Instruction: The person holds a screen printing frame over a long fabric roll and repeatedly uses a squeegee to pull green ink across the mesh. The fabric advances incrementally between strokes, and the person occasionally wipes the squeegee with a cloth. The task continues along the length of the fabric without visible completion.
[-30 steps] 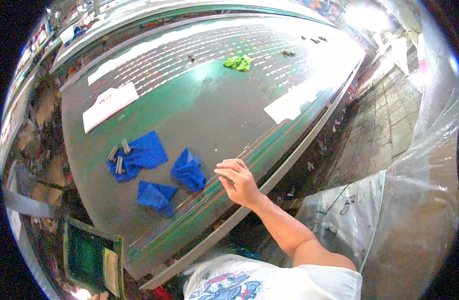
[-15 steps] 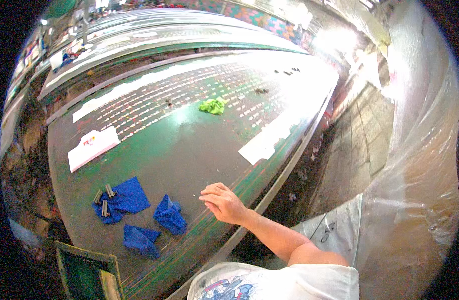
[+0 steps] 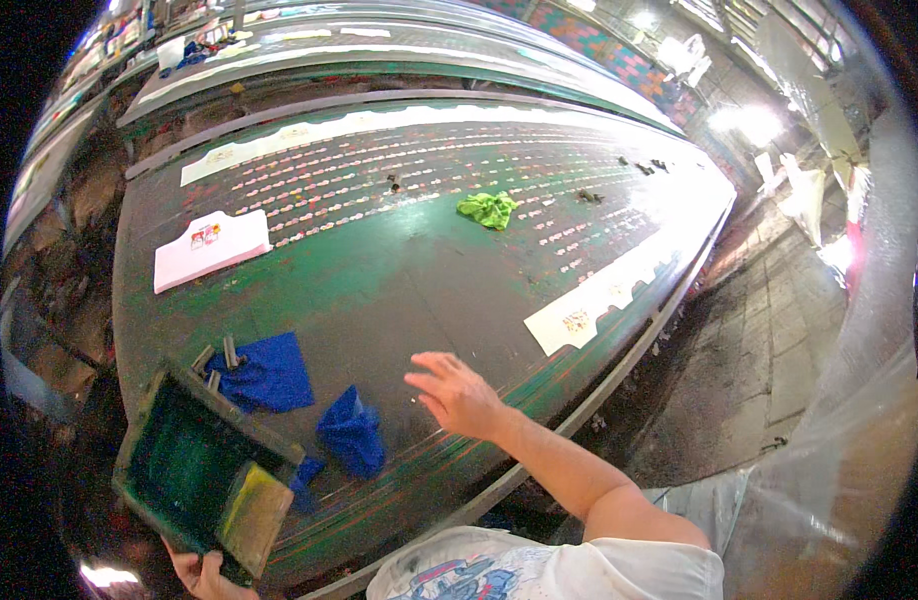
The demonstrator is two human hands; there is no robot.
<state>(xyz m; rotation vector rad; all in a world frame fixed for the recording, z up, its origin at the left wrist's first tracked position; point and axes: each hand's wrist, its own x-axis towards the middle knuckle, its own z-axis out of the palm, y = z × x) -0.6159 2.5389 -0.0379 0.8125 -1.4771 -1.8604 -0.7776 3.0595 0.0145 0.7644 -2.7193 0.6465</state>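
Observation:
My left hand (image 3: 207, 578) grips the lower edge of a screen-printing frame (image 3: 144, 455), which is tilted up at the lower left. Inside the frame rests a squeegee (image 3: 262, 508) with a pale, yellowish body. My right hand (image 3: 457, 396) hovers over the long dark table (image 3: 399, 300), fingers apart and nothing in them. Between my hands lie a crumpled blue cloth (image 3: 351, 432) and a flatter blue cloth (image 3: 277, 372) with several small grey bar-like pieces (image 3: 230, 352) on it. Another blue cloth (image 3: 304, 484) is mostly hidden behind the frame.
A stack of white cut fabric with a print (image 3: 211, 252) sits at the table's left side. White printed pieces (image 3: 579, 322) line the right edge. A bright green cloth (image 3: 489, 210) lies mid-table. Plastic sheeting (image 3: 819, 480) hangs along the right beside the walkway (image 3: 724, 330).
The screen-printing frame has risen and come further into view, with my left hand now visible on it, covering one blue cloth. My right hand has shifted slightly, its fingers spreading. The view has turned.

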